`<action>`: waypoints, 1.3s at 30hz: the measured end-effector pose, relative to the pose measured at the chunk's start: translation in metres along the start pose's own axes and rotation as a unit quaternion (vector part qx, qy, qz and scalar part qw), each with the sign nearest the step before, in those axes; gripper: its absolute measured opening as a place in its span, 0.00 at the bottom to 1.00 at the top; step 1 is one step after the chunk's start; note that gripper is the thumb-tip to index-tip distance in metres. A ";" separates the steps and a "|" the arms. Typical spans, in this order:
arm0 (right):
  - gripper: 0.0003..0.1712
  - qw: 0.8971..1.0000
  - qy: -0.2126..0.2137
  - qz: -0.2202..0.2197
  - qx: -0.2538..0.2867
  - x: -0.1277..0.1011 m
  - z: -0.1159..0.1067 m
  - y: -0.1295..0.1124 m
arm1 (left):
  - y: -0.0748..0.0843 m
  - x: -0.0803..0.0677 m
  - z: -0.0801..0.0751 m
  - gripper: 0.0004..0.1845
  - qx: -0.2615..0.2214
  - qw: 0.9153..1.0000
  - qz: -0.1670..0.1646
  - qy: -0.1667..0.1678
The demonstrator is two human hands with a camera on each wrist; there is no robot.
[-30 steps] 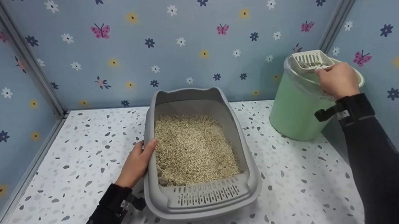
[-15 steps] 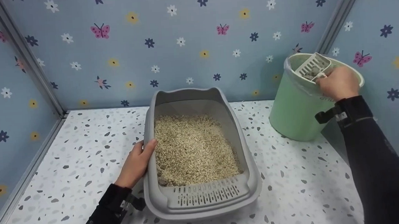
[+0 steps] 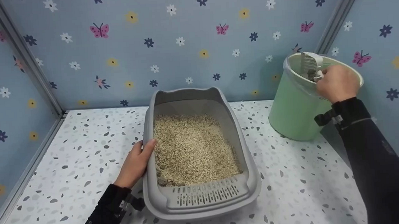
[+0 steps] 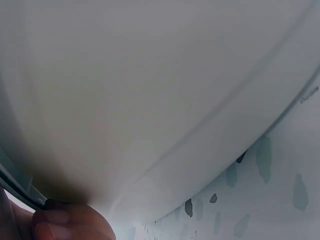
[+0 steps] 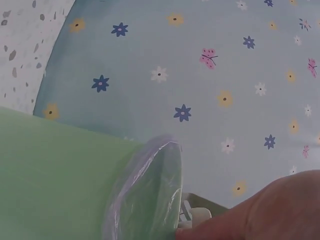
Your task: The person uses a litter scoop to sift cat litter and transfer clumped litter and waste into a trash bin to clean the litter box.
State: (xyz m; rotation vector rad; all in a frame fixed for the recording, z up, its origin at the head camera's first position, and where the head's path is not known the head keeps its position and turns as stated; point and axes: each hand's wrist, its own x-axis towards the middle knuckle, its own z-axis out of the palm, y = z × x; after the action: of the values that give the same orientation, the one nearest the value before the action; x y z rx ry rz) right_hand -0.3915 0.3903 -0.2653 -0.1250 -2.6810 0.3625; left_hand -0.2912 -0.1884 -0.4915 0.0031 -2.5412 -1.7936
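Tipping over the green bin [image 3: 298,109], a scoop [image 3: 308,64] holds clumps.

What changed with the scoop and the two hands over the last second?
The right hand turned the white scoop from level above the green bin to steeply tipped on edge inside its mouth, with the dark clumps sliding toward the low end. It kept its grip on the handle throughout. The left hand stayed on the litter box rim; box and bin did not move.
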 end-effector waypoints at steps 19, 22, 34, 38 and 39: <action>0.25 0.997 0.057 -0.028 0.042 -0.034 -0.006 -0.051 | 0.001 -0.001 -0.003 0.49 0.001 1.000 -0.005 0.002; 0.23 0.992 0.071 -0.065 0.075 -0.050 -0.008 -0.074 | 0.001 -0.002 -0.004 0.49 -0.002 1.000 -0.006 0.001; 0.16 0.958 -0.107 -0.152 0.218 -0.093 0.018 -0.143 | 0.001 -0.001 -0.001 0.47 -0.005 1.000 0.000 -0.003; 0.18 0.934 -0.204 -0.131 0.261 -0.097 0.045 -0.156 | 0.001 -0.001 0.000 0.48 -0.006 1.000 -0.003 -0.003; 0.18 0.929 -0.223 -0.126 0.269 -0.099 0.052 -0.160 | 0.001 -0.001 0.000 0.48 -0.007 1.000 -0.003 -0.004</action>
State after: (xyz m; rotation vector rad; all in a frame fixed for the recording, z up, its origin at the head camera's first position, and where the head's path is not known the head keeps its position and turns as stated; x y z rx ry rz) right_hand -0.3296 0.2103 -0.3075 0.5192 -2.8548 1.1345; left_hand -0.2905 -0.1879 -0.4906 0.0028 -2.5359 -1.8176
